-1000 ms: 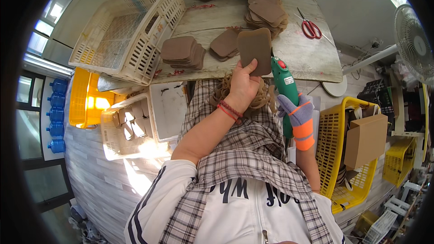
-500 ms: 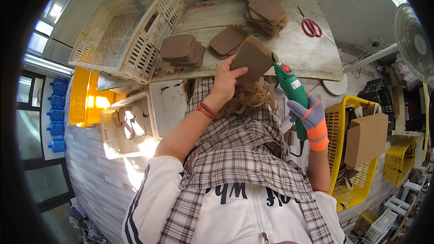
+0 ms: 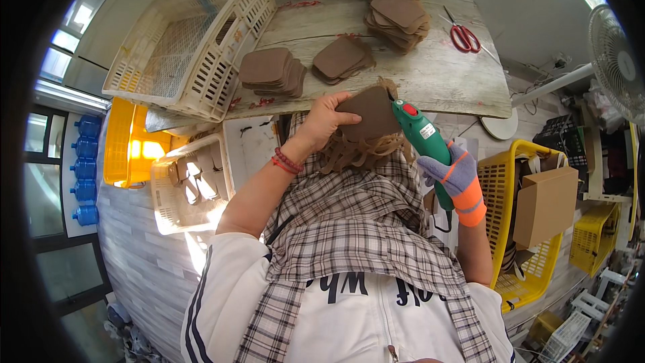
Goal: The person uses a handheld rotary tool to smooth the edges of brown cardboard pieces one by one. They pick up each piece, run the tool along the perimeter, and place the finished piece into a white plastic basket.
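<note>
A cream plastic basket (image 3: 181,40) is sitting at the left end of the wooden table (image 3: 430,81), with a stack of brown pieces (image 3: 271,70) lying just beside it. The left hand (image 3: 328,119) is gripping a brown leather piece (image 3: 368,113) by its left edge, fingers curled over it, holding it just below the table's near edge. The gloved right hand (image 3: 453,175) is wrapping closed around a green power tool (image 3: 422,134), whose tip is touching the piece. Red scissors (image 3: 463,37) are lying farther right.
</note>
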Motion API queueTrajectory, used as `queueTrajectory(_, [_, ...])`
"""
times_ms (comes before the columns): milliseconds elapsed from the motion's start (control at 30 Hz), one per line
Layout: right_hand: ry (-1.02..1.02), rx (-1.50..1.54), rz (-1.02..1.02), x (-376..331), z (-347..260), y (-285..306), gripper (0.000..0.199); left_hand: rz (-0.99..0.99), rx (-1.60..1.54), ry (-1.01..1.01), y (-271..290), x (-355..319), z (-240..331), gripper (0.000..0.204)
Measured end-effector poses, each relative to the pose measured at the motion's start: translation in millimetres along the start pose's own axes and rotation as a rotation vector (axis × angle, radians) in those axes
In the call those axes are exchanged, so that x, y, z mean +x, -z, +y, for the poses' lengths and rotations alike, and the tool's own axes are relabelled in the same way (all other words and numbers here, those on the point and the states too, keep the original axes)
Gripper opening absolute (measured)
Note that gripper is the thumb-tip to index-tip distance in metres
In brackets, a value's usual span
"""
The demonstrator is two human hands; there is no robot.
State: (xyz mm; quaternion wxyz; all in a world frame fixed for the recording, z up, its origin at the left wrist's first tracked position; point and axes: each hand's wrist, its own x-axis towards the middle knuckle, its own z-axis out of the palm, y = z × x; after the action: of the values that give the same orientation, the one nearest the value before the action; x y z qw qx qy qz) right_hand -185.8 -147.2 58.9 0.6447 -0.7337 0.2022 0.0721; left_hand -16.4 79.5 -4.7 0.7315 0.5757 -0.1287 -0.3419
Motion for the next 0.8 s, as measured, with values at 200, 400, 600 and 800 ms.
queueTrajectory(200, [-0.002,0.040,-0.066,6,0,1,0.041,0.053,0.199,0.000,10,-5,5,0.035])
queueTrajectory(400, [-0.045,0.002,-0.096,2,3,2,0.043,0.057,0.418,-0.107,22,-13,34,0.026])
queueTrajectory(600, [-0.046,0.060,-0.172,3,8,-3,0.043,0.126,0.032,-0.123,40,-12,25,0.018])
queueTrajectory(800, [-0.015,-0.024,-0.160,5,16,-11,0.044,0.104,-0.033,-0.031,38,-14,24,0.017])
